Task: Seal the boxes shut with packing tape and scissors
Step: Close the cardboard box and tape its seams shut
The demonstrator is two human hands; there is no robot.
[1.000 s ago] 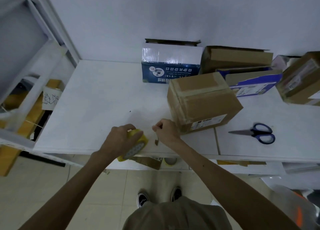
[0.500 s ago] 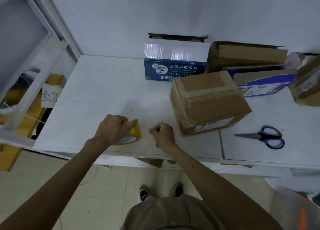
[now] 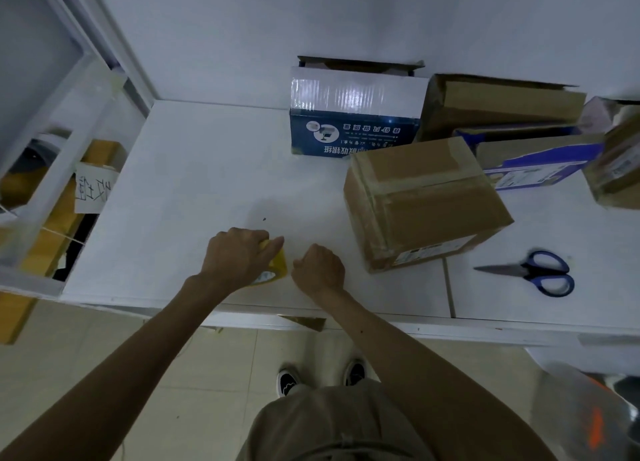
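Head view: my left hand [image 3: 235, 256] grips the yellow tape [image 3: 278, 264] near the table's [image 3: 190, 183] front edge, fingers curled over the roll. My right hand [image 3: 320, 270] is just beside it, fingers curled in; can't tell if they pinch the tape end. Box [image 3: 426, 200] stands right of my hands, scissors [image 3: 533, 273] further right; roll probably light and stiff, film thin and sticky, so hold the rim and pinch the end flat.

Near the counter's [image 3: 207, 169] front edge, the left hand [image 3: 239, 256] grips a tape roll [image 3: 279, 264]. The right hand [image 3: 320, 270] is fisted beside it.
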